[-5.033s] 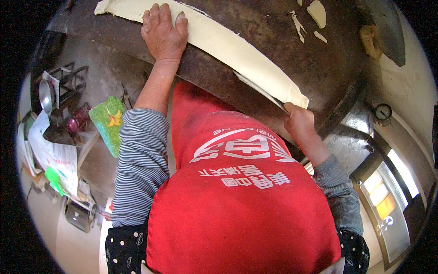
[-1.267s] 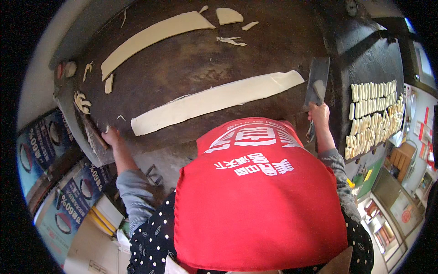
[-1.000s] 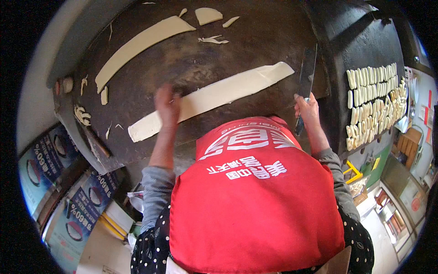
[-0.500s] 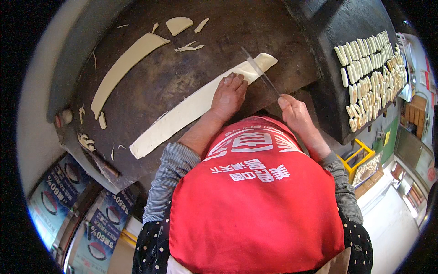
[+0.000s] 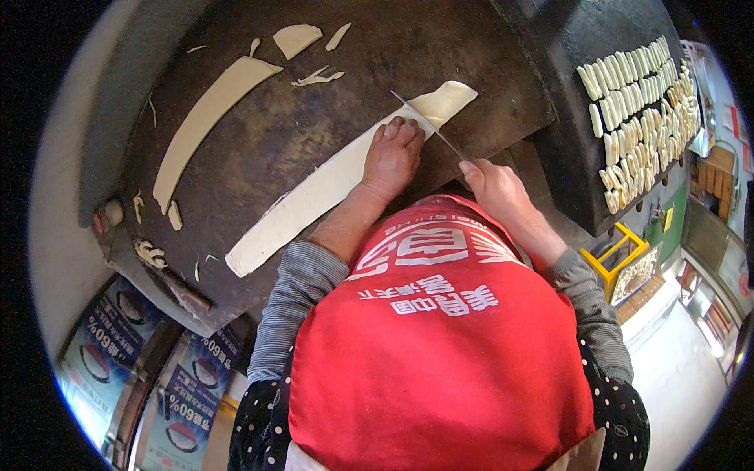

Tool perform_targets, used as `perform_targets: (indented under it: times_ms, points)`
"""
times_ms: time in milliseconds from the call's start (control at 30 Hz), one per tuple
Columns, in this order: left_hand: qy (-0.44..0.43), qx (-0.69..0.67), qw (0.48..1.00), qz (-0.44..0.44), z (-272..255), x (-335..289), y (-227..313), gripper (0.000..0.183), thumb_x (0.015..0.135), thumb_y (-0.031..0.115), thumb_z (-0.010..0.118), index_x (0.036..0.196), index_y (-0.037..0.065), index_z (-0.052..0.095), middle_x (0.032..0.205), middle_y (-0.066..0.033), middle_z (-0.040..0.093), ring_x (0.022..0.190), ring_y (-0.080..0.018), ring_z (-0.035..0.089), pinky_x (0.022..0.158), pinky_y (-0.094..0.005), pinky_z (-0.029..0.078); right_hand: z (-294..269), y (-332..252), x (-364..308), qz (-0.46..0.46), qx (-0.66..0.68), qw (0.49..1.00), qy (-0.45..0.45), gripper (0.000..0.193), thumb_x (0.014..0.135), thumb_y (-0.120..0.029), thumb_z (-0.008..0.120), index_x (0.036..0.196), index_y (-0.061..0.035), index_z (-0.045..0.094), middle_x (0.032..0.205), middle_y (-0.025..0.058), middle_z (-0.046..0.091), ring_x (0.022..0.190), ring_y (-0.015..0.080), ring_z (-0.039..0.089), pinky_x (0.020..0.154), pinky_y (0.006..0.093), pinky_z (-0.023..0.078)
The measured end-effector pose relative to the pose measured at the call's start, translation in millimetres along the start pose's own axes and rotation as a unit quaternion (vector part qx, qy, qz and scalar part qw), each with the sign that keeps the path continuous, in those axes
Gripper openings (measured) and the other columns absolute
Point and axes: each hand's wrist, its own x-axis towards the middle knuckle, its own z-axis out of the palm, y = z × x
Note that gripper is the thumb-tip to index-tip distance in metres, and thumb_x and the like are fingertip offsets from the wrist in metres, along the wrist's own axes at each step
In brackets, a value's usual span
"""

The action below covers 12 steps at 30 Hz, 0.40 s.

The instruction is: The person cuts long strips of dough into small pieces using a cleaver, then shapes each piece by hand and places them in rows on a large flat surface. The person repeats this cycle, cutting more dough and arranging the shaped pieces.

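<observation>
A long flat strip of pale dough [image 5: 306, 200] lies slantwise across the dark work table. My left hand [image 5: 393, 155] rests on top of it, palm down, fingers stretched toward its far right part. In my right hand [image 5: 496, 188] is the handle of a knife [image 5: 425, 118]. Its thin blade crosses the strip just beyond my left fingertips. Past the blade, the strip's end [image 5: 449, 101] sticks out to the right; whether it is cut through, I cannot tell.
Another curved dough strip [image 5: 206, 118] lies farther left, with a wedge of dough [image 5: 297, 40] and several scraps near it. At right, rows of small dough sticks [image 5: 640, 114] cover a dark raised surface. A yellow frame [image 5: 616, 255] stands below that surface.
The knife has moved left along the strip, up close to my left fingertips, and my right hand went with it. My left hand stays on the dough.
</observation>
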Motion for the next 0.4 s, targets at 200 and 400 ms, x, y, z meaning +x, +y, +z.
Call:
perform_targets:
  times_ms: [200,400]
  points:
    - [0.021,0.038,0.999,0.021,-2,1,2,0.034,0.072,0.013,0.062,0.104,0.005,0.062,0.114,-0.0101,0.055,0.114,-0.029,0.048,0.093,-0.0413,0.04,34,-6,49,-0.071,-0.031,0.995,0.065,0.051,0.095,-0.048,0.042,0.084,-0.0022,0.06,0.073,0.0252,0.064,0.073,0.0441,0.063,0.065,0.0515,0.051]
    - [0.002,-0.005,1.0,-0.006,1,-4,-3,0.039,0.07,0.015,0.066,0.107,0.007,0.063,0.122,-0.0102,0.054,0.12,-0.0299,0.045,0.098,-0.0427,0.039,24,4,57,-0.063,0.101,0.993,0.02,0.051,0.094,-0.051,0.043,0.116,-0.0091,0.06,0.095,0.0263,0.065,0.088,0.0403,0.064,0.083,0.0506,0.049]
